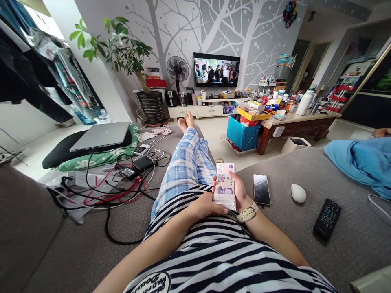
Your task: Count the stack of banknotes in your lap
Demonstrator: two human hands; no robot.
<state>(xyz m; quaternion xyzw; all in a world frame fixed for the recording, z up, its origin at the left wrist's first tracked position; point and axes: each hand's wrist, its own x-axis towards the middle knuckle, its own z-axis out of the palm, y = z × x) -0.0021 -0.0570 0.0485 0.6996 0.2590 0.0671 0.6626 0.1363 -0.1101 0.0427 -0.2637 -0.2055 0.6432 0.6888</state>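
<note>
A thick stack of banknotes, with a purple 5 note on top and a pale band round its lower part, lies over my lap. My left hand grips its lower left side, thumb along the bottom edge. Along the right side my right hand is wrapped, its thumb on the top note near the upper right corner. A beige watch is on my right wrist. The underside of the stack and most fingers beneath it are hidden.
Right of me on the sofa are a phone, a white mouse, a black remote and blue cloth. Tangled cables and a laptop lie left. Part of another person's hand shows at the far right edge.
</note>
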